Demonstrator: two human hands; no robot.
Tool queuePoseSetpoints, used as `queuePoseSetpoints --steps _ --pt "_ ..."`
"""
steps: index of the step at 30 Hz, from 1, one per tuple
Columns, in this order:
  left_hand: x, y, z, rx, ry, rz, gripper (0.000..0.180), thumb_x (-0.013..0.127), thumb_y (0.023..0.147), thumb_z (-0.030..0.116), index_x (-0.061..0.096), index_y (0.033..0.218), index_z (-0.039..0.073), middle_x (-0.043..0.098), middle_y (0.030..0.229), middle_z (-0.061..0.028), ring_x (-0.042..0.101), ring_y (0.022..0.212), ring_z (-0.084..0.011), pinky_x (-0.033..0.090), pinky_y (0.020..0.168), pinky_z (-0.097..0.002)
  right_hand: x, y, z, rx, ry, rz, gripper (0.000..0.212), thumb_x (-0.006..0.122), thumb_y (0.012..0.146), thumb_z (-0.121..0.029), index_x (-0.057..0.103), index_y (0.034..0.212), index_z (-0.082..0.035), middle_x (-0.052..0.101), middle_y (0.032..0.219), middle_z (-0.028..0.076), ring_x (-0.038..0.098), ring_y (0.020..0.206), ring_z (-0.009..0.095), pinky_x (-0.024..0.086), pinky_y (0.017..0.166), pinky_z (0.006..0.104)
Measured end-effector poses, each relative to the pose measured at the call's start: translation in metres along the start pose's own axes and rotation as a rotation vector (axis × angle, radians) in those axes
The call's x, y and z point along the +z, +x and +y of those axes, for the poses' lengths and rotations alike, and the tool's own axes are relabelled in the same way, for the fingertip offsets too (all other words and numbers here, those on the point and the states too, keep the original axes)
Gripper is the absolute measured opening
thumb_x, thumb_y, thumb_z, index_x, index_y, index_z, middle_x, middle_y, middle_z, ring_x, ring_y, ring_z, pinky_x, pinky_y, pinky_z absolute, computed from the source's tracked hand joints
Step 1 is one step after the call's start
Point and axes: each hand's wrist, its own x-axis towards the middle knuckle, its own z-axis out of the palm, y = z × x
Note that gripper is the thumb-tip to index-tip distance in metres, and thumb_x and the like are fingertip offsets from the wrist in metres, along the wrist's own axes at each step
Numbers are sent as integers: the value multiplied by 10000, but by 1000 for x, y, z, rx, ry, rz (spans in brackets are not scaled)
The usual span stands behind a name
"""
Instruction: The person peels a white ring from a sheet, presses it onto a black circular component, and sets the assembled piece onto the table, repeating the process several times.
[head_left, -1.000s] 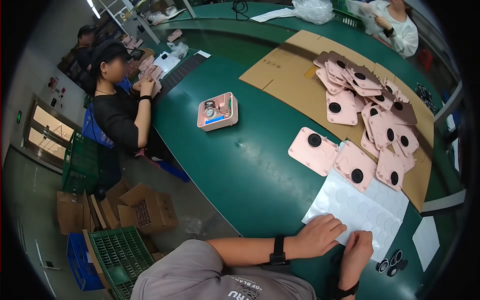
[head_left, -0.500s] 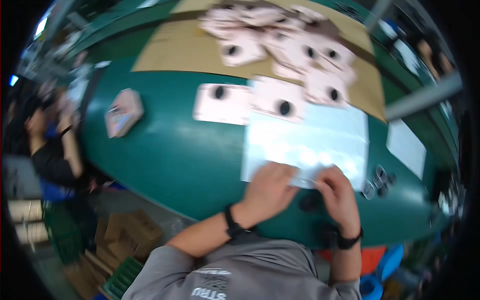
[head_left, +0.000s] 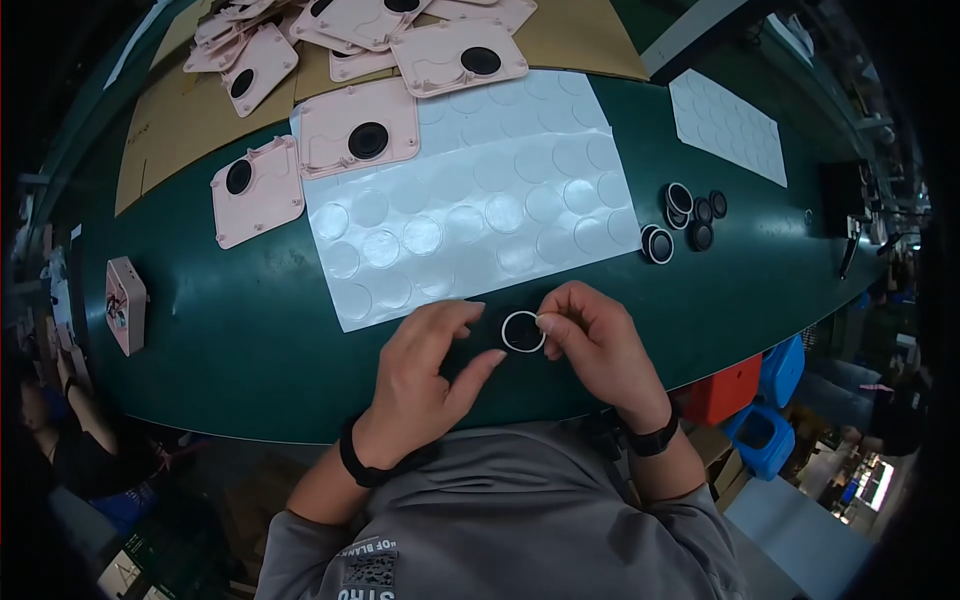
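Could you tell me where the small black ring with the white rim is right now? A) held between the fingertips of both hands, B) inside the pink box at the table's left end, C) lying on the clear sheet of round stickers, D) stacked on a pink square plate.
A: the small black ring with the white rim sits between the fingertips of the left hand and the right hand, just off the near edge of the clear sheet of round stickers.

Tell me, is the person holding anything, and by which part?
Yes: a small black disc with a white ring, pinched at its rim between left hand and right hand fingertips.
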Motion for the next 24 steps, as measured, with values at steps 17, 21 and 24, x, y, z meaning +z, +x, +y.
queuePoseSetpoints --steps 17,21,24 --pt "15 1 -15 56 114 -51 404 914 813 88 748 1181 73 754 1067 -97 735 873 -246 593 732 -351 15 5 12 -170 -253 81 64 697 1044 -50 658 1025 -3 652 830 8 607 698 61 511 616 241" --pt "16 1 -16 73 140 -38 395 911 804 126 752 1165 90 751 1075 -86 740 912 -290 601 738 -374 17 7 12 -272 -323 135 71 721 1016 -37 668 1007 8 663 829 37 611 682 83 499 598 260" --pt "17 1 -15 48 127 -39 397 914 800 128 756 1162 90 750 1074 -84 739 906 -287 600 733 -375 17 7 10 -273 -384 185 71 737 991 -23 678 999 16 668 829 66 619 670 111 492 595 278"
